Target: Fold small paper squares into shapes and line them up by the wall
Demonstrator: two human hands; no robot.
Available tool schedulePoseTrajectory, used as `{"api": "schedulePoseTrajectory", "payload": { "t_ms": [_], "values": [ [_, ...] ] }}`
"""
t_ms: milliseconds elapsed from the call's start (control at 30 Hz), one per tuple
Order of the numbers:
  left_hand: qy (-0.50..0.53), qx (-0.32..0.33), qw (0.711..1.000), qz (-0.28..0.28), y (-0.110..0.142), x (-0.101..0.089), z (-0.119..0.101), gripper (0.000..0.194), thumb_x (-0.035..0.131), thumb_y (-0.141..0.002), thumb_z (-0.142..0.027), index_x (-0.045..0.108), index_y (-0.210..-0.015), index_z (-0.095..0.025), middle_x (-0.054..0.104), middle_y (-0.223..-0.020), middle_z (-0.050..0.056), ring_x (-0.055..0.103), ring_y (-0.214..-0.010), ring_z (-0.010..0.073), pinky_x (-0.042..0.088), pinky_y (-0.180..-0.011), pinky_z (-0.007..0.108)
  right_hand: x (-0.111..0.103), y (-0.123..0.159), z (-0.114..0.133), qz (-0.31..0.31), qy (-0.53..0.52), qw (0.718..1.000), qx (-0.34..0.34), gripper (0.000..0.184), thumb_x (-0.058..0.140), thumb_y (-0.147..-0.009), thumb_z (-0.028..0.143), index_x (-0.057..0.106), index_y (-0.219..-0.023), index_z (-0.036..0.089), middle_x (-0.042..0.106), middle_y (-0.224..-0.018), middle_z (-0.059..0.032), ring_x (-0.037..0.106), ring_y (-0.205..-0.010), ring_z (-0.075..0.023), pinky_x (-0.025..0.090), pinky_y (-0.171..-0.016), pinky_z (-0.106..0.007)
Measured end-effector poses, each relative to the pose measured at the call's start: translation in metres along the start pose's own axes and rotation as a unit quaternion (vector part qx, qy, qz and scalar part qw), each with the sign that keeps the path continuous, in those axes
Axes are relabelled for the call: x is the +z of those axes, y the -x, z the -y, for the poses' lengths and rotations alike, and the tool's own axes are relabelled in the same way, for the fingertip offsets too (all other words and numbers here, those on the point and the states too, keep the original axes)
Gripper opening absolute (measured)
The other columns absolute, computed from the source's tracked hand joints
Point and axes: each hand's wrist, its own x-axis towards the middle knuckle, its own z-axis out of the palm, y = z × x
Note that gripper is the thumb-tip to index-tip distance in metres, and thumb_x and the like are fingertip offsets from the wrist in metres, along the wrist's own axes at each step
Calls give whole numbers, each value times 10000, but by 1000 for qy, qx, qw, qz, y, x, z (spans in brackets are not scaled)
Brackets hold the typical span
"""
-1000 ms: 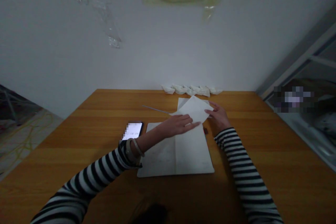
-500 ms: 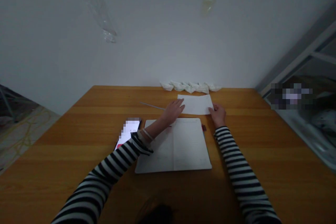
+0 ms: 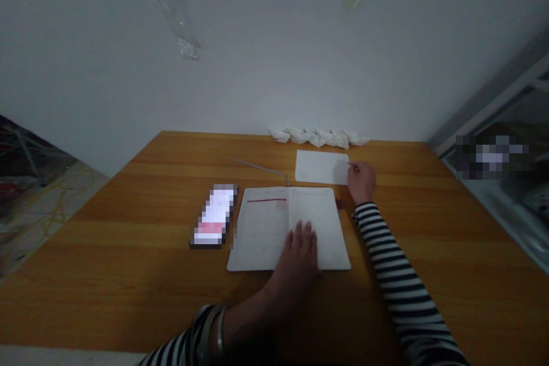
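On the notebook (image 3: 291, 227) the left hand (image 3: 300, 251) lies flat, fingers spread; right hand (image 3: 361, 181) touches paper (image 3: 321, 167), open.

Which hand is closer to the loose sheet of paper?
The right hand: it touches the sheet's right edge. The left hand lies flat on the open notebook, nearer the person.

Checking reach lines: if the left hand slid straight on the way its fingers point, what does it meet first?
The left hand lies flat on the open notebook, fingers pointing away toward the wall. Going straight on, it would cross the page and probably first meet the loose sheet of paper past the notebook's far edge; depth is unclear.
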Motion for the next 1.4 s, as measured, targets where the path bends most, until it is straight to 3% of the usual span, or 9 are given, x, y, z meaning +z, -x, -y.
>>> {"api": "schedulePoseTrajectory", "payload": {
  "t_ms": [167,333,500,667,833,1067,1167,1267,1400],
  "values": [
    [-11,-6,1000,-12,5,-4,3,550,616,-938,-370,568,-1385,-53,460,-1491,283,443,-1393,404,516,-1031,490,-1,-1,6,45,-47,998,0,343,459,-862,215,722,-1047,96,733,-971,-179,651,-907,-289,471,-909,-462],
    [-43,21,998,-31,12,1,5,452,497,-957,-141,554,-1400,-79,475,-1496,248,470,-1378,374,531,-1021,475,-6,7,19,197,-136,970,-49,290,490,-892,244,736,-1011,148,780,-843,-79,713,-742,-202,551,-754,-334],
    [-21,18,999,-24,11,1,7,472,498,-933,-84,543,-1403,-71,463,-1491,273,451,-1391,364,531,-1031,477,-13,15,27,337,-176,918,-112,282,537,-897,250,748,-1074,189,798,-864,-38,725,-793,-204,546,-789,-331],
    [-12,7,1000,8,10,-10,7,457,496,-938,-73,543,-1391,-30,473,-1485,264,454,-1381,365,529,-1045,422,-10,13,21,341,-169,919,-97,326,537,-904,266,742,-1138,168,799,-859,-57,727,-787,-224,545,-804,-363],
    [24,-8,1000,8,10,-13,7,500,517,-914,-27,530,-1411,-75,455,-1503,259,416,-1411,350,547,-1028,424,-10,10,18,338,-165,921,-99,294,560,-899,262,766,-1098,192,805,-943,-69,733,-895,-249,536,-880,-393],
    [131,-21,991,19,13,-21,14,663,744,-853,-299,498,-1422,-63,410,-1541,250,360,-1451,364,514,-1068,425,-23,7,26,343,-144,922,-110,254,633,-882,293,789,-1059,198,795,-1029,-91,723,-952,-281,540,-905,-425],
    [212,-52,975,-24,14,-27,19,622,691,-897,-383,508,-1409,-82,439,-1532,234,423,-1431,333,472,-1109,440,-32,6,33,354,-156,917,-94,239,650,-883,297,790,-1045,191,792,-1034,-96,712,-988,-280,538,-935,-434],
    [301,-88,945,-93,11,-30,25,505,613,-949,-380,528,-1383,-134,509,-1496,199,513,-1370,318,475,-1100,469,-44,7,46,390,-219,894,-11,312,634,-916,349,741,-1160,186,787,-1027,-100,725,-927,-244,587,-861,-397],
    [457,-134,858,-190,-2,-29,32,399,586,-954,-379,535,-1298,-184,704,-1195,131,686,-1094,258,581,-911,411,-63,18,64,446,-311,830,120,522,496,-988,525,559,-1413,227,775,-1020,-105,747,-805,-212,630,-729,-360]
  ]
}}
